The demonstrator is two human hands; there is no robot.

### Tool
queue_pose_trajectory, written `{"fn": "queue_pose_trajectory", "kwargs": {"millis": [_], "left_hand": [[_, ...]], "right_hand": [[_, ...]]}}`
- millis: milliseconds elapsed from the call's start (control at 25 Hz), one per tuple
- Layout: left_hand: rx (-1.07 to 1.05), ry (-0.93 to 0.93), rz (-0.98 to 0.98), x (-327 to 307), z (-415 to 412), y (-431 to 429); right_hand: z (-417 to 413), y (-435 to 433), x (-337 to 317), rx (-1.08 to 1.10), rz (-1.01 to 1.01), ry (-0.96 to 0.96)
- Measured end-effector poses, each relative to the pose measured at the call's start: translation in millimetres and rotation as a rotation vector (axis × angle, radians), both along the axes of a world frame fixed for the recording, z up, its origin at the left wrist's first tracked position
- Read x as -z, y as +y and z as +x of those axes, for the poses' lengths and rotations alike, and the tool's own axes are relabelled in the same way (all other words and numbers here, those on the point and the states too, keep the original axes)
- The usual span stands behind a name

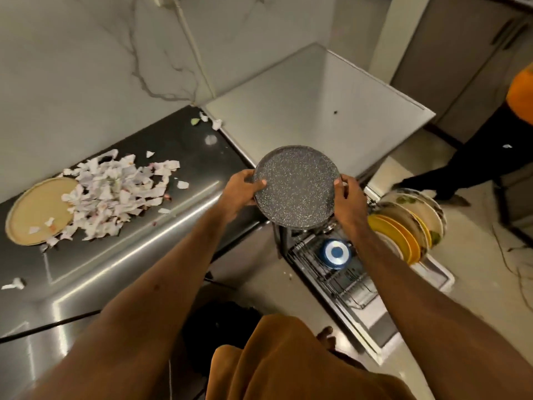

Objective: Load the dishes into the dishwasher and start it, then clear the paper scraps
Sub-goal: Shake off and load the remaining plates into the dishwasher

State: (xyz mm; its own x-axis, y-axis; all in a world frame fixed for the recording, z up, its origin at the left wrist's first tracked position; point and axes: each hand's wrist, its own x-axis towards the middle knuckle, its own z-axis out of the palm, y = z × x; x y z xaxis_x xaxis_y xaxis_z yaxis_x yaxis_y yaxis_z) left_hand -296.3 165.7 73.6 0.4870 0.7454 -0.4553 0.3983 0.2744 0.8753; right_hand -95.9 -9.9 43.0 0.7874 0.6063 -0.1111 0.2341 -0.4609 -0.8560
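Observation:
I hold a dark speckled plate (295, 186) in the air above the open dishwasher rack (337, 278). My left hand (240, 190) grips its left rim and my right hand (347, 197) grips its right rim. Several yellow and patterned plates (403, 226) stand upright in the rack's right side. A blue-and-white round dish (336, 252) sits in the rack below the plate. A pile of torn paper scraps (115, 194) lies on the dark steel counter (129, 269), partly over a tan plate (37, 212).
A white appliance top (302, 105) stands behind the dishwasher. A few loose scraps (212, 121) lie by the wall and one scrap (14, 284) at the counter's left edge. Another person (490, 145) in orange stands at the right on the floor.

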Motion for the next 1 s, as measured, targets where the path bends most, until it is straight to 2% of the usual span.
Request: {"fn": "queue_pose_trajectory", "kwargs": {"millis": [280, 440, 640, 800, 920, 1000], "left_hand": [[0.277, 0.119, 0.112, 27.7, 105.1, -86.1], [0.508, 0.173, 0.292, 35.4, 158.7, -113.3], [0.741, 0.175, 0.407, 59.9, 211.3, -119.0], [0.898, 0.203, 0.476, 104.8, 259.9, -117.0], [0.992, 0.245, 0.530, 158.5, 295.5, -111.4], [1.026, 0.301, 0.575, 194.6, 313.3, -111.1]], "right_hand": [[48.7, -129.0, 40.6, 0.271, -0.061, 0.071], [76.8, -161.5, 62.1, 0.324, -0.116, 0.112], [101.8, -182.5, 72.1, 0.393, -0.137, 0.041], [130.8, -187.6, 98.0, 0.350, -0.185, -0.074], [154.7, -193.3, 149.6, 0.338, -0.352, -0.128], [162.0, -197.2, 187.9, 0.336, -0.401, -0.093]]}}
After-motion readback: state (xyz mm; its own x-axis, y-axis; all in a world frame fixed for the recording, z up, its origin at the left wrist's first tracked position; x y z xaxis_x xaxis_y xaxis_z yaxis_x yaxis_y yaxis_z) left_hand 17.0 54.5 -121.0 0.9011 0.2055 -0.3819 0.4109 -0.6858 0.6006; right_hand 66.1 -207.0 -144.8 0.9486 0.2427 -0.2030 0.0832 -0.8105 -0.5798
